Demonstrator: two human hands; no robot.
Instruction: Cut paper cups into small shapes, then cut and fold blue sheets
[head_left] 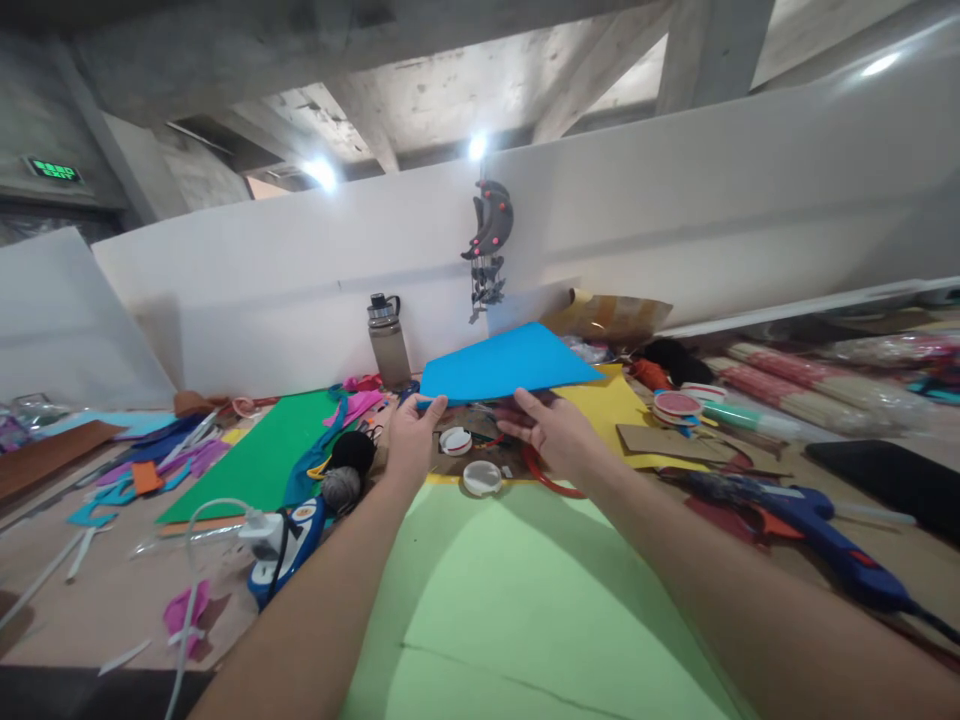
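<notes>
Head view: left hand point(411, 440) and right hand point(555, 430) each pinch the near edge of the blue sheet point(506, 365), aloft just beyond the pale green sheet point(525, 590); seemingly light, bendy, best held edgewise.

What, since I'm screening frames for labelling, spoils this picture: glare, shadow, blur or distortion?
Head view: two lamps flare; the wide lens bows the wall and stretches the arms, which shade the pale green sheet; the left hand, right hand and blue sheet look sharp.
</notes>
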